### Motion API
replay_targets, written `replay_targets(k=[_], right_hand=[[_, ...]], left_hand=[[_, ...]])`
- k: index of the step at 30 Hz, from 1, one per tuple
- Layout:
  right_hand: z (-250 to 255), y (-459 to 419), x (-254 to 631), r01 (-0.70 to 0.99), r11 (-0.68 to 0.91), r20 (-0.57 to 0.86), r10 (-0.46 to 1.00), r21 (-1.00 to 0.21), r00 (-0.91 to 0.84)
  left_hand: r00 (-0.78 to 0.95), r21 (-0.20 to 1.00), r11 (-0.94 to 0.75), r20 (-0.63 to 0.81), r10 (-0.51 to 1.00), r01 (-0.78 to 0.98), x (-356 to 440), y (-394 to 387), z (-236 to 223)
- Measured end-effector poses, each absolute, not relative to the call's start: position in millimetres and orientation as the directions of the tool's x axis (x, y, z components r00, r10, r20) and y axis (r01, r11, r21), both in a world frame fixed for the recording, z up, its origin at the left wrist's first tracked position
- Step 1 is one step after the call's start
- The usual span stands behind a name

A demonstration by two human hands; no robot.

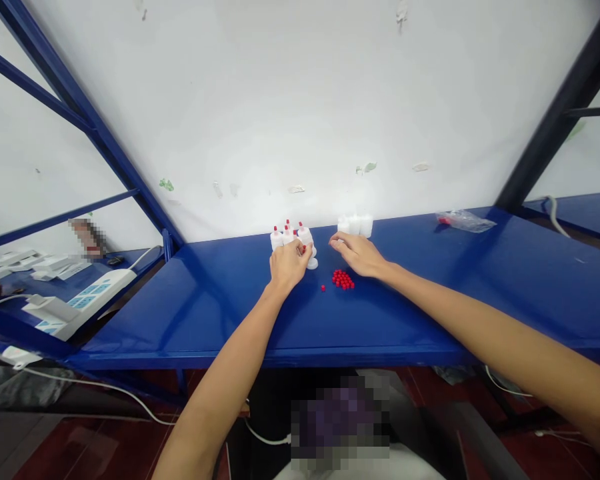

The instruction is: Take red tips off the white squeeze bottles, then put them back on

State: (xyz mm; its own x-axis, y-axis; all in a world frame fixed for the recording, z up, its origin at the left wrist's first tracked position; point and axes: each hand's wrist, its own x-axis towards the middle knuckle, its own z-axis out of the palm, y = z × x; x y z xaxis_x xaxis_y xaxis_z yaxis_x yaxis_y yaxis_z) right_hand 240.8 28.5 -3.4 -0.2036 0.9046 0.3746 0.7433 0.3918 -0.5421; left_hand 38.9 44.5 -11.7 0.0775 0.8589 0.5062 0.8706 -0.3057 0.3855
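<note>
My left hand (287, 265) is closed in a pinch, with a small red cap (304, 249) at its fingertips. Just beyond that hand stands a group of white squeeze bottles (276, 239) with red-tipped nozzles. A white bottle (313, 263) shows partly beside the fingers; whether the pinched cap sits on it I cannot tell. My right hand (359, 255) hovers to the right, its fingers stretched forward and no object visible in them. Behind it are several white bottles (365, 225) without visible red tips. A pile of small red caps (343, 279) lies between my forearms, with one loose cap (323, 288) to its left.
The blue table (205, 300) meets a white wall at the back. A clear plastic bag (465, 221) with something red inside lies at the right rear. Blue frame posts rise on both sides. At left, a power strip (93, 297) and white boxes (55, 265) rest on another surface.
</note>
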Motion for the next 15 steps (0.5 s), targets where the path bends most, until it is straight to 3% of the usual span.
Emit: replay_targets(k=[8, 15], right_hand=[[-4.3, 28.4, 241.0, 0.719, 0.419, 0.380, 0.896, -0.555, -0.228], [-1.7, 19.1, 237.9, 0.525, 0.579, 0.404, 0.814, -0.623, -0.418]], left_hand=[[0.140, 0.326, -0.354, 0.531, 0.836, 0.877, 36.9, 45.8, -14.8], [0.466, 0.253, -0.724, 0.621, 0.630, 0.642, 47.3, 29.1, -10.5]])
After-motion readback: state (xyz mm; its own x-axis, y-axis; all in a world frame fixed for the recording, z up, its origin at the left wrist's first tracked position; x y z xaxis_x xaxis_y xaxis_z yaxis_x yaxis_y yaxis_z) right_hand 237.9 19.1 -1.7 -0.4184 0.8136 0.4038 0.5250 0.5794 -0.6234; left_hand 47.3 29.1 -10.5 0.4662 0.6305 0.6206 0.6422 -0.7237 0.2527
